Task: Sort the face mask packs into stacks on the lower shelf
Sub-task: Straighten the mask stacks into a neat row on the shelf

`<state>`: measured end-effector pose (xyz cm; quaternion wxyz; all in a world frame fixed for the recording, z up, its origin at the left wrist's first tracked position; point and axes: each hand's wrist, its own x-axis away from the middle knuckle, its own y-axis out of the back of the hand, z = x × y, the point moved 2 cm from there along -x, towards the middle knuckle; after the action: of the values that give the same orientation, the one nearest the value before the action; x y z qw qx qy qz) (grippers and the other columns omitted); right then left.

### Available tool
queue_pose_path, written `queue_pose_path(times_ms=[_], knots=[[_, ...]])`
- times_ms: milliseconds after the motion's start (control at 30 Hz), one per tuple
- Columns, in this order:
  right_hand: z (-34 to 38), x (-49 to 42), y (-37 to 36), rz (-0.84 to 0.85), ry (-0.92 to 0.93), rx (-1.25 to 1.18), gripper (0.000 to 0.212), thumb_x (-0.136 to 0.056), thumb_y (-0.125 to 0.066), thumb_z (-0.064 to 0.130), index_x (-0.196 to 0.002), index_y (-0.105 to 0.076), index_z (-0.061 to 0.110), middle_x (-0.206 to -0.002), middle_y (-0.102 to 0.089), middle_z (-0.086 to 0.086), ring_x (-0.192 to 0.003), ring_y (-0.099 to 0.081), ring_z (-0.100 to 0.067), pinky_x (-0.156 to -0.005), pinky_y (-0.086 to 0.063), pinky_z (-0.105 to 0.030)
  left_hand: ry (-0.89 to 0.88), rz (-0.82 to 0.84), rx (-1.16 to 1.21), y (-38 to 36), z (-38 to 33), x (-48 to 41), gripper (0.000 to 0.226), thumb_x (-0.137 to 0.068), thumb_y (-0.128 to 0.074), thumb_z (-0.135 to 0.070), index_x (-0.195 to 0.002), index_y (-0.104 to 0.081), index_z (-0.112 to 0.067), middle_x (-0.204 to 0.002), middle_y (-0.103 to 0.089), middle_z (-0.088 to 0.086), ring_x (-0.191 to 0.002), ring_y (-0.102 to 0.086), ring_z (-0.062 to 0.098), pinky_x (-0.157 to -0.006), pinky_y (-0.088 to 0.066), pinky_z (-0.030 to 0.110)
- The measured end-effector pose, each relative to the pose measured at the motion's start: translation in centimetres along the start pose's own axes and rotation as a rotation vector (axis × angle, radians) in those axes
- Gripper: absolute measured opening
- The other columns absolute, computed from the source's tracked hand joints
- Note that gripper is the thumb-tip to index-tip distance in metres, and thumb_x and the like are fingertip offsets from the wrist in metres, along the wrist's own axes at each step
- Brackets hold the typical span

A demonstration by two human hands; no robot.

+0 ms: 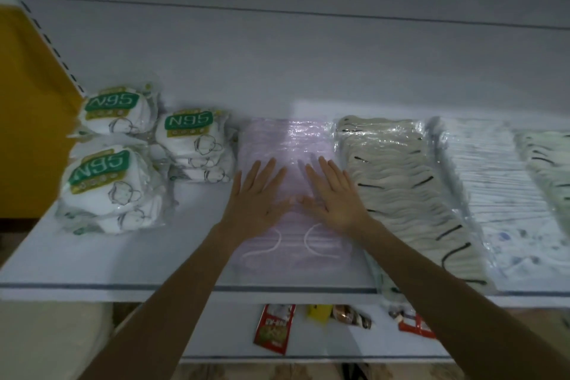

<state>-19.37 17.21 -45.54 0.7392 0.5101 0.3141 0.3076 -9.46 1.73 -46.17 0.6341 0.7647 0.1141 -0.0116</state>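
Both palms flat, no grip closed: left hand and right hand pressing pink mask pack on shelf, between N95 stacks and striped pack. Best pressed evenly, edges squared.

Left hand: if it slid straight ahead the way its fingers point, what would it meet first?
The left hand lies flat on the pink mask pack, fingers aimed at the shelf's back panel. Beyond the pack's far edge the way looks free up to that panel, though depth is hard to judge.
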Motion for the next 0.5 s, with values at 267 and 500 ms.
queue_pose_path(times_ms=[267,500], knots=[[1.7,3.6,-2.1,-0.180,0.054,0.085,0.060,-0.097,-0.016,0.056,-0.134,-0.039,0.013,-0.137,-0.049,-0.021,-0.128,-0.036,-0.034,-0.104,-0.027,-0.046,0.013,0.073,-0.048,-1.1,-0.5,3.3,0.065,-0.092,-0.012,-0.065,-0.136,-0.037,-0.024,-0.142,-0.046,0.012,-0.125,-0.048,0.038,-0.090,-0.038,0.066],[1.9,5.4,-1.8,-0.129,0.035,0.073,0.063,-0.098,-0.013,0.056,-0.139,-0.036,0.014,-0.142,-0.043,-0.020,-0.129,-0.042,-0.039,-0.101,-0.033,-0.059,-0.002,0.022,-0.055,-2.1,-0.5,6.2,0.067,-0.093,-0.014,-0.064,-0.140,-0.037,-0.023,-0.146,-0.040,0.011,-0.131,-0.042,0.036,-0.096,-0.031,0.066]])
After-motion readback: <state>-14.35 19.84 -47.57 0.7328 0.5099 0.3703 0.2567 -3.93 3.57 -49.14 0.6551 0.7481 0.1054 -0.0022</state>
